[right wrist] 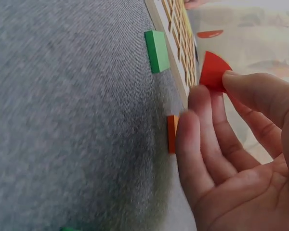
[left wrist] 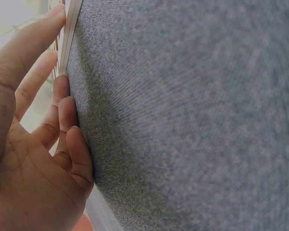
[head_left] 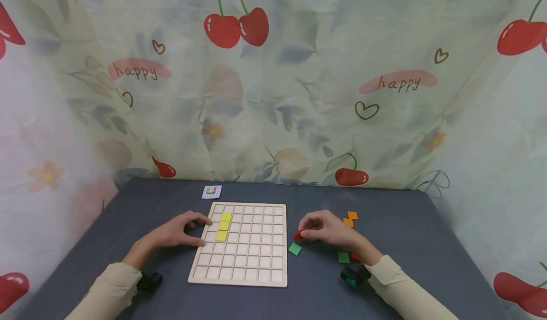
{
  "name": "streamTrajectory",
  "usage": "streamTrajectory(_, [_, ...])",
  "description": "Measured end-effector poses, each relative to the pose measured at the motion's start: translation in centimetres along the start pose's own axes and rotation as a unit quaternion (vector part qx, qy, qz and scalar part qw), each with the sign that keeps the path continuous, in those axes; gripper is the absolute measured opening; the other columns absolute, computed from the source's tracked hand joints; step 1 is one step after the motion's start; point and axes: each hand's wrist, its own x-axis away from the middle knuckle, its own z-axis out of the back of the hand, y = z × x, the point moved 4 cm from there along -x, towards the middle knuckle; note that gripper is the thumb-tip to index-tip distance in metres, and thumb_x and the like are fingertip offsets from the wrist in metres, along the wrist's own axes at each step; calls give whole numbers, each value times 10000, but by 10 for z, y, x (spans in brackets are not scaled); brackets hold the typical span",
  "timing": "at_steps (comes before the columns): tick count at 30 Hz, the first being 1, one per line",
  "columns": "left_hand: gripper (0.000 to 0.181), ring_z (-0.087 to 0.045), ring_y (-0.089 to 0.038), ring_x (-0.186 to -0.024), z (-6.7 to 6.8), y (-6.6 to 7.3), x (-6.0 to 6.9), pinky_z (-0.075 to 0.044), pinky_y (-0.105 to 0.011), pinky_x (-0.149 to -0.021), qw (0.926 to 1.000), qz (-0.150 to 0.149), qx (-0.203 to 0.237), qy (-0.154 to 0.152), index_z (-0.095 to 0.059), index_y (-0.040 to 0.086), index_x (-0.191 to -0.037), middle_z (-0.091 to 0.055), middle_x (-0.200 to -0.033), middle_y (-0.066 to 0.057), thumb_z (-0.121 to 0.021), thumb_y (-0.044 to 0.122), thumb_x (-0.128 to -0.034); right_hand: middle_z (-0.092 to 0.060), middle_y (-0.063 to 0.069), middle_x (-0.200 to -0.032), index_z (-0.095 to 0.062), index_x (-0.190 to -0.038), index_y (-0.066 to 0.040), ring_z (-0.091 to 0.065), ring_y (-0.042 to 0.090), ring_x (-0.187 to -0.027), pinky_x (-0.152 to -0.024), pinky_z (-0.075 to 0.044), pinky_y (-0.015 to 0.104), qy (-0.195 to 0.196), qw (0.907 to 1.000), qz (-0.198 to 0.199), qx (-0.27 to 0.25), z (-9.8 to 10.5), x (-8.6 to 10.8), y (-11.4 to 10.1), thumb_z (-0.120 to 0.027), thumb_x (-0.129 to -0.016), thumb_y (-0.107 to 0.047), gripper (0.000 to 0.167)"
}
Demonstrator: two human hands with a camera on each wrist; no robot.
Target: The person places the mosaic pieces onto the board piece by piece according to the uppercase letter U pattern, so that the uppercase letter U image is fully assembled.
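My right hand [head_left: 325, 227] pinches a red piece [right wrist: 214, 71] with one curved edge between thumb and fingers, just right of a pale wooden grid board [head_left: 239, 283]. Three yellow tiles [head_left: 222, 225] sit in a column of the board's cells, toward its left side. My left hand [head_left: 179, 230] rests at the board's left edge, thumb and fingertips spread along it and holding no piece. A green tile [head_left: 295, 249] lies on the cloth just below the red piece. Close to my right fingers, an orange tile [right wrist: 172, 134] shows in the right wrist view.
Two orange tiles [head_left: 352, 215] lie beyond my right hand. Near my right wrist are another green tile [head_left: 344, 257] and a partly covered red piece [head_left: 355, 257]. A small printed card [head_left: 211, 192] lies behind the board. Patterned curtain [head_left: 299, 97] surrounds the grey table [head_left: 162, 194].
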Motion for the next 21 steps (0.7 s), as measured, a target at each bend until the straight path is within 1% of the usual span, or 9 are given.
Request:
streamTrajectory(1, [532, -510, -302, -1103, 0, 0, 0, -426, -535, -953, 10000, 3, 1, 4, -651, 109, -1287, -569, -1207, -63, -842, 355, -856, -685, 100, -1005, -711, -1061, -37, -633, 260, -815, -735, -540, 318, -42, 10000, -19, -73, -1, -1, -1, -677, -992, -74, 86])
streamTrajectory(2, [532, -510, -301, -1103, 0, 0, 0, -426, -535, -953, 10000, -2, 7, 8, -651, 109, -1287, -570, -1209, -65, -842, 355, -856, -691, 89, -1019, -710, -1067, -50, -649, 274, -848, -760, -552, 336, -98, 9998, -37, -191, -2, -3, 3, -675, -996, -91, 88])
streamTrajectory(5, [533, -511, -299, -1101, 0, 0, 0, -426, -533, -952, 10000, 11, 16, 15, -652, 109, -1289, -568, -1208, -70, -844, 354, -855, -710, 123, -1048, -691, -1081, -32, -679, 329, -927, -808, -567, 401, -292, 9978, -41, -589, -6, -7, 1, -659, -1004, -81, 96])
streamTrajectory(7, [533, -512, -299, -1100, 0, 0, 0, -427, -531, -952, 10000, 28, 14, 11, -652, 112, -1291, -565, -1208, -73, -844, 353, -856, -717, 141, -1046, -682, -1088, -22, -687, 363, -940, -812, -567, 443, -401, 9963, -16, -756, -8, -11, 0, -655, -1004, -65, 99])
streamTrajectory(9, [533, -513, -300, -1098, 0, 0, 1, -428, -529, -948, 10000, 57, 16, 2, -652, 114, -1294, -561, -1209, -75, -843, 351, -857, -722, 147, -1034, -681, -1092, -13, -691, 383, -917, -801, -567, 468, -461, 9956, 41, -810, -11, -14, -3, -656, -1000, -53, 103])
streamTrajectory(11, [531, -515, -304, -1098, 0, 0, 1, -428, -531, -947, 10000, 78, 25, -12, -652, 116, -1295, -559, -1210, -77, -844, 347, -857, -722, 135, -1009, -687, -1095, -11, -689, 379, -864, -780, -571, 471, -460, 9964, 122, -704, -14, -18, -6, -666, -994, -53, 111])
streamTrajectory(14, [530, -517, -305, -1098, 0, 0, 1, -427, -532, -947, 9999, 120, 52, -17, -653, 121, -1296, -557, -1210, -76, -846, 345, -856, -719, 122, -993, -688, -1123, 28, -681, 346, -824, -753, -571, 462, -435, 9975, 229, -516, -17, -23, -10, -682, -982, -49, 161])
streamTrajectory(18, [527, -518, -302, -1096, -1, 0, 1, -427, -529, -950, 9999, 120, 40, -15, -656, 124, -1292, -562, -1206, -74, -848, 344, -853, -717, 118, -994, -685, -1167, 63, -677, 280, -818, -736, -562, 384, -435, 9978, 408, -276, -22, -31, -14, -701, -969, -49, 228])
streamTrajectory(21, [523, -518, -306, -1094, -1, 1, 0, -429, -525, -946, 9999, 111, 34, -4, -659, 122, -1289, -565, -1204, -80, -849, 340, -853, -719, 101, -1009, -696, -1188, 51, -656, 238, -815, -737, -536, 308, -439, 9975, 538, -135, -26, -38, -17, -703, -970, -62, 246])
